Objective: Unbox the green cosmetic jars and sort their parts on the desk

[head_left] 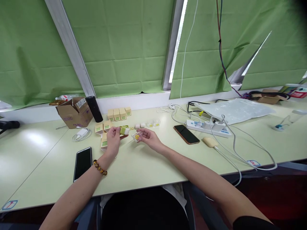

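Note:
My left hand (114, 140), with a beaded bracelet at the wrist, grips a small green and white piece (124, 130) between thumb and fingers. To its right, my right hand (148, 138) pinches a small clear container (136, 136) with something yellow inside. Both are held up over the table, a short gap apart. Just behind them stand two small whitish cylinders (139, 126) and clear containers with yellow inside (153, 123). Small cream boxes with green labels (103, 127) lie beside and partly behind my left hand.
Several cream boxes (119, 114) stand in a row at the back, near a black cylinder (94, 109) and an open cardboard box (74, 113). Phones lie at left (82, 163) and right (186, 134). A power strip (208, 128) with loose white cables occupies the right side.

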The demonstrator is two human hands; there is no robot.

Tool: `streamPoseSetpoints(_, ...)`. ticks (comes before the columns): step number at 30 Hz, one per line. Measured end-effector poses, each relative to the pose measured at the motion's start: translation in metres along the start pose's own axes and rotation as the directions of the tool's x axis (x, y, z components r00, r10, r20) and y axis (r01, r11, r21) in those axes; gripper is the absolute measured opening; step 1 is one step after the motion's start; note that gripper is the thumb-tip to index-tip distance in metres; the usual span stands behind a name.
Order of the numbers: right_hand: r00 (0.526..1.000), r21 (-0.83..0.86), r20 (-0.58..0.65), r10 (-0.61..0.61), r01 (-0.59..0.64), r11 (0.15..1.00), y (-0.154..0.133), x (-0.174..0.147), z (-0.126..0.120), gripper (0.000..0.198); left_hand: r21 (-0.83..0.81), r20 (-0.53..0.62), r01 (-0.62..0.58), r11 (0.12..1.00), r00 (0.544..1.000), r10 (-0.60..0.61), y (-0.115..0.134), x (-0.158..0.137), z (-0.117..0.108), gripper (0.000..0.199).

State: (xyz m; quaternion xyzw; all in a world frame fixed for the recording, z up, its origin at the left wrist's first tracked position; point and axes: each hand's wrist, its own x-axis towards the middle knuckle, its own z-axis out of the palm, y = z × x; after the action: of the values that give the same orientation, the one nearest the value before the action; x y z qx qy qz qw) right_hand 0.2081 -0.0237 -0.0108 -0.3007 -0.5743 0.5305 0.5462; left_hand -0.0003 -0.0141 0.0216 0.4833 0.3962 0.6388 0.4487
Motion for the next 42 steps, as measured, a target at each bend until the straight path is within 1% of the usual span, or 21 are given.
streamPoseSetpoints(3,0.999,0.080,-0.008,-0.039,0.039,0.996,-0.007,0.000,-0.001,0.058,-0.068,0.034,0.131,0.989,0.991,-0.129,-0.002,-0.002,0.001,0.035)
streamPoseSetpoints(6,0.996,0.140,-0.011,-0.084,0.084,0.987,-0.015,0.000,-0.001,0.061,-0.064,0.095,0.264,0.962,0.962,-0.257,-0.011,-0.007,0.005,0.031)
streamPoseSetpoints(8,0.993,0.160,-0.021,-0.114,0.116,0.980,-0.019,0.000,0.000,0.061,-0.051,0.111,0.314,0.948,0.945,-0.307,-0.017,-0.009,0.007,0.028)
streamPoseSetpoints(11,0.988,0.158,-0.055,-0.146,0.153,0.975,-0.022,0.001,-0.001,0.064,-0.028,0.108,0.354,0.935,0.931,-0.349,-0.023,-0.012,0.009,0.023)
streamPoseSetpoints(14,0.983,0.135,-0.099,-0.153,0.166,0.977,-0.023,0.003,-0.004,0.068,-0.018,0.115,0.365,0.931,0.925,-0.361,-0.025,-0.012,0.009,0.021)
streamPoseSetpoints(17,0.981,0.099,-0.123,-0.147,0.160,0.982,-0.024,0.004,-0.006,0.066,-0.011,0.110,0.376,0.927,0.922,-0.372,-0.024,-0.012,0.009,0.020)
streamPoseSetpoints(22,0.982,0.070,-0.098,-0.159,0.167,0.984,-0.029,0.001,-0.004,0.055,-0.002,0.101,0.376,0.927,0.922,-0.374,-0.022,-0.013,0.008,0.019)
streamPoseSetpoints(27,0.990,0.054,-0.083,-0.112,0.117,0.992,-0.037,0.000,-0.003,0.050,-0.003,0.113,0.352,0.936,0.930,-0.350,-0.024,-0.013,0.007,0.021)
streamPoseSetpoints(29,0.990,0.017,-0.086,-0.110,0.112,0.994,-0.039,0.001,-0.005,0.049,-0.006,0.107,0.352,0.936,0.931,-0.350,-0.025,-0.012,0.007,0.022)
streamPoseSetpoints(32,0.972,-0.121,-0.148,-0.185,0.168,0.978,-0.041,0.002,-0.010,0.042,-0.010,0.097,0.350,0.937,0.933,-0.347,-0.025,-0.012,0.007,0.022)
streamPoseSetpoints(35,0.932,-0.290,-0.213,-0.292,0.225,0.930,-0.042,0.000,-0.014,0.029,-0.008,0.095,0.346,0.938,0.934,-0.344,-0.025,-0.012,0.007,0.021)
streamPoseSetpoints(38,0.895,-0.390,-0.258,-0.363,0.247,0.887,-0.042,-0.006,-0.013,0.022,-0.006,0.092,0.341,0.940,0.936,-0.339,-0.026,-0.012,0.007,0.024)
streamPoseSetpoints(40,0.873,-0.421,-0.268,-0.409,0.276,0.864,-0.041,-0.010,-0.010,0.022,-0.005,0.098,0.338,0.941,0.937,-0.336,-0.026,-0.012,0.006,0.025)
streamPoseSetpoints(42,0.859,-0.442,-0.225,-0.460,0.331,0.834,-0.040,-0.013,-0.007,0.022,-0.004,0.102,0.331,0.944,0.939,-0.329,-0.027,-0.012,0.006,0.026)
